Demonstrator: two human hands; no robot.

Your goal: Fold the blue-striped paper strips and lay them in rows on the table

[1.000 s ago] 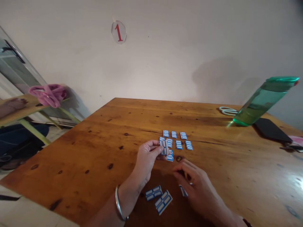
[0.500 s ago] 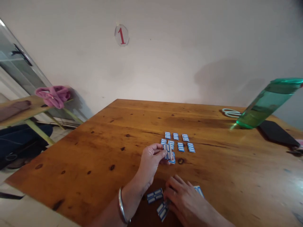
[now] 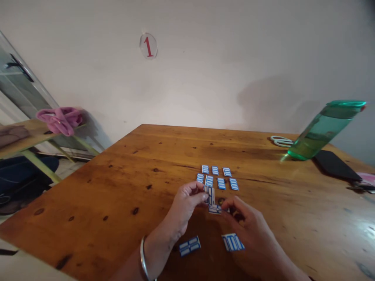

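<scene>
My left hand (image 3: 189,201), wearing a silver bangle (image 3: 143,259) on the wrist, pinches a small blue-and-white label card (image 3: 211,195) between thumb and fingers. Whether more than one card is in that hand, I cannot tell. My right hand (image 3: 249,218) pinches a second label card (image 3: 215,210), its far end meeting the lower edge of the left hand's card. Close to me, one loose label card (image 3: 190,246) lies between my forearms, and another loose card (image 3: 233,242) lies beside my right hand, which partly covers it. Beyond my hands several label cards (image 3: 222,184) lie in two rows.
On the right of the wooden table (image 3: 117,195) a green water bottle (image 3: 325,130) stands beside a dark flat case (image 3: 336,166) and a coiled white cable (image 3: 280,141). At left, a pink cloth (image 3: 61,120) lies on a bench (image 3: 32,136) near another person's arm (image 3: 13,136).
My right hand has come up from the near edge with a card that lay there, bringing it to the left hand's card. The left hand stays nearly in place. The view has shifted slightly.
</scene>
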